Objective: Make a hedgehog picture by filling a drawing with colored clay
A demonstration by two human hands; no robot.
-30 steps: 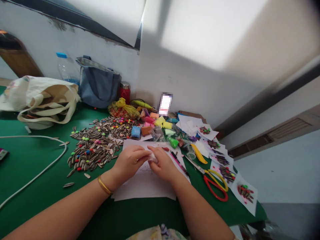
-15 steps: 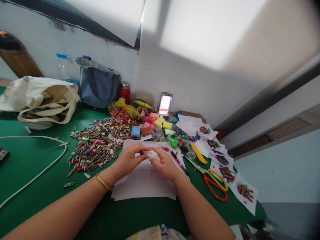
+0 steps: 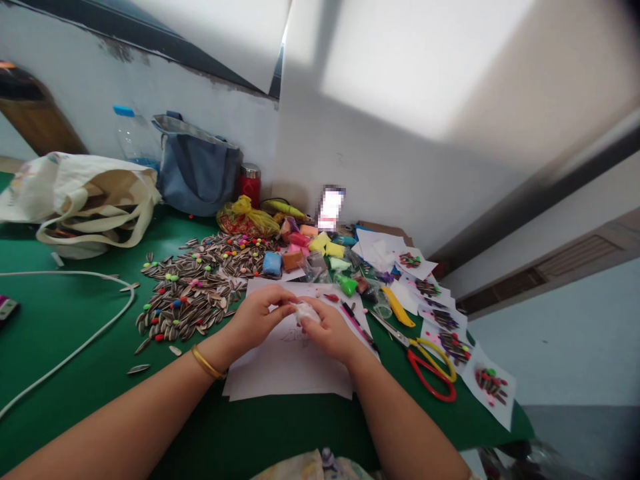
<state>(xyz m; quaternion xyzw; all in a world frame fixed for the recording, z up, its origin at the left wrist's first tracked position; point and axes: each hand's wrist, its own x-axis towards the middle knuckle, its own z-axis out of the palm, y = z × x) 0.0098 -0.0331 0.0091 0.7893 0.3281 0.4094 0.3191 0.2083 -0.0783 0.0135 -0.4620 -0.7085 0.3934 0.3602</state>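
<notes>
A small white packet [image 3: 306, 312], perhaps wrapped modelling clay, is held above the paper sheets [image 3: 295, 377]. My right hand [image 3: 330, 331] is closed around it from the right, thumb pressed on its near side. At the packet's left end, my left hand [image 3: 263, 317] pinches with thumb and fingertips; exactly what it grips there is partly hidden. Under the hands, the top sheet carries a faint pencil drawing [image 3: 295, 335]. To the right of the hands lie dark and pink pens [image 3: 357, 325].
Left of the sheets spreads a heap of striped sunflower seeds [image 3: 195, 293] mixed with coloured ones. Clay packets [image 3: 320, 243] lie behind. At right are scissors [image 3: 430, 367], a yellow cutter [image 3: 399, 308] and seed-decorated cards [image 3: 487, 387]. A white cable [image 3: 100, 330] crosses the left side.
My left fingertips have shifted slightly at the packet's left end, and the packet has turned a little, its wrinkled surface showing more. My right hand stays around it.
</notes>
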